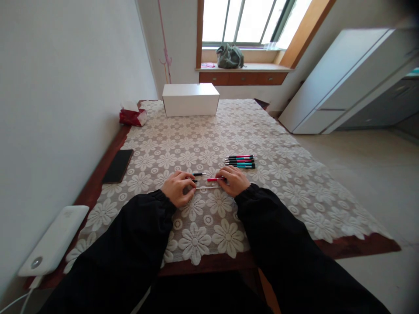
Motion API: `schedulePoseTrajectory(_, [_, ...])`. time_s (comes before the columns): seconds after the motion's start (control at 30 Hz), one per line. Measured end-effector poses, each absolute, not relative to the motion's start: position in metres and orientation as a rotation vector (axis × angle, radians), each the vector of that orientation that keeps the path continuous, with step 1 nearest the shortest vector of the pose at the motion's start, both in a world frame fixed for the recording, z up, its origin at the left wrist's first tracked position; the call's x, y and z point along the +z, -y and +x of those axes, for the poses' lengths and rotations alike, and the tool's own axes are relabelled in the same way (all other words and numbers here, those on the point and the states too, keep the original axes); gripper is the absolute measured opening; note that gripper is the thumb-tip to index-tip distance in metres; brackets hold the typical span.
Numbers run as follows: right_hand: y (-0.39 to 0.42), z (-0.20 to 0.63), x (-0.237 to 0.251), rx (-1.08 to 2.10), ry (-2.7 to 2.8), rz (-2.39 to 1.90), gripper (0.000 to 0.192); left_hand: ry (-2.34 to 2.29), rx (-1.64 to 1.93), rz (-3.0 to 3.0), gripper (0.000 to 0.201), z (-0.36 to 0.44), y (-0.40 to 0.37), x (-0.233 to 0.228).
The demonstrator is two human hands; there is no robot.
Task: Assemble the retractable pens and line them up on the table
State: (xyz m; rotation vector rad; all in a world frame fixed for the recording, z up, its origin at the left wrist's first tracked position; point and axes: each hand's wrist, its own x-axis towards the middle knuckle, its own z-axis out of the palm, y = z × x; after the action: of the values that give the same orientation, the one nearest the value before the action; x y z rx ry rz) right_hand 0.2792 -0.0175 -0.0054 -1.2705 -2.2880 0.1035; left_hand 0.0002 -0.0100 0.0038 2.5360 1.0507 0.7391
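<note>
Both hands rest low over the lace cloth, a short gap apart. A thin white rod, like a pen refill (207, 187), spans that gap. My left hand (178, 188) has thumb and fingers pinched at its left end. My right hand (234, 180) is closed with its thumb and fingertips at the rod's right end, partly covering a red pen barrel (212, 179). Just beyond my left fingers lies a black pen part (199, 174) with a teal bit, partly hidden. A small pale piece (214, 184) lies near the rod. Several pens (240, 161) lie in a row beyond my right hand.
The table bears a flowered lace tablecloth (194, 241). At its far end stands a white box (191, 100). Along the left edge are a red tissue pack (132, 117), a dark phone (118, 166) and a white cabled device (56, 240). A bag (230, 56) sits on the windowsill.
</note>
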Motion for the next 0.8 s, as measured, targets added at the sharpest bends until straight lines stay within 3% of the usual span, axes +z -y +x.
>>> schedulePoseTrajectory(0.8, [0.027,0.282,0.010,0.076,2.444,-1.275,0.004,-1.070,0.780,2.511,0.014,-0.002,0.008,0.005])
